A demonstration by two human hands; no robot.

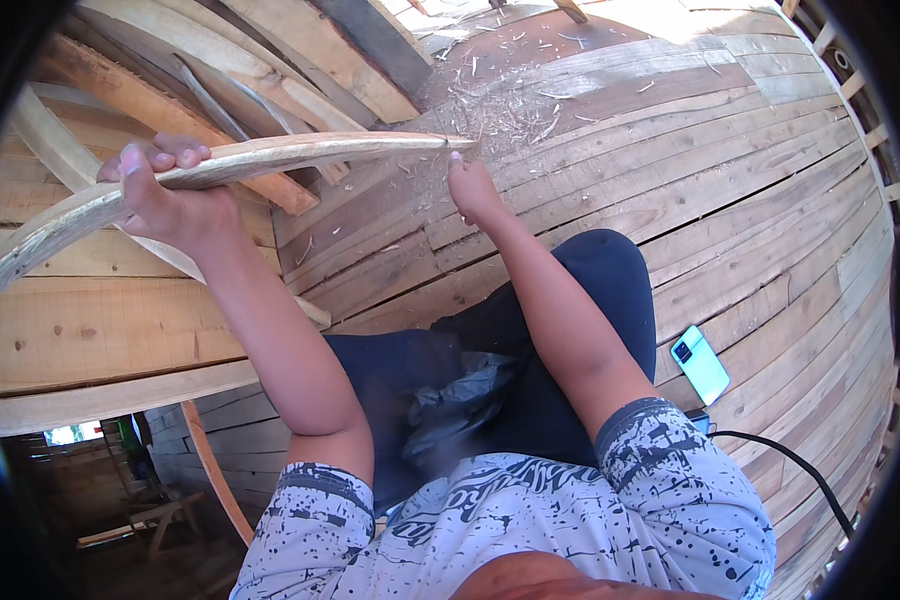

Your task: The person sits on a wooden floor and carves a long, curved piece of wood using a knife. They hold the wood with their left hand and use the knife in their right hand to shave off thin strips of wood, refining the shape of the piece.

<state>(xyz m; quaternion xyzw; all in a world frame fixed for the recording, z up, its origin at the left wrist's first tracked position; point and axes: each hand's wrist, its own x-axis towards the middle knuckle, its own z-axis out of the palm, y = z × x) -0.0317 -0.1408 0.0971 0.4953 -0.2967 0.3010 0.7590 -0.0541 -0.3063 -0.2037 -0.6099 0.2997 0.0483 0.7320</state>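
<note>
A long, curved wooden strip (300, 150) runs from the left edge of the picture to the middle, narrowing toward its right end. My left hand (175, 200) is wrapped round it left of its middle, the thumb on the near side and the fingertips over the far side. At the narrow end my right hand (473, 188) is closed with its thumb raised against the tip. Whatever its curled fingers hold, if anything, is hidden. Dark trousers (605, 285) cover my bent legs below the strip, and a crumpled dark plastic sheet (460, 405) lies on my lap.
Wood shavings (535, 115) litter the plank floor (740, 200) beyond my right hand. Rough boards (320, 60) lean at the far left, above a plank platform (120, 330). At my right lie a light blue phone (702, 365) and a black cable (795, 460).
</note>
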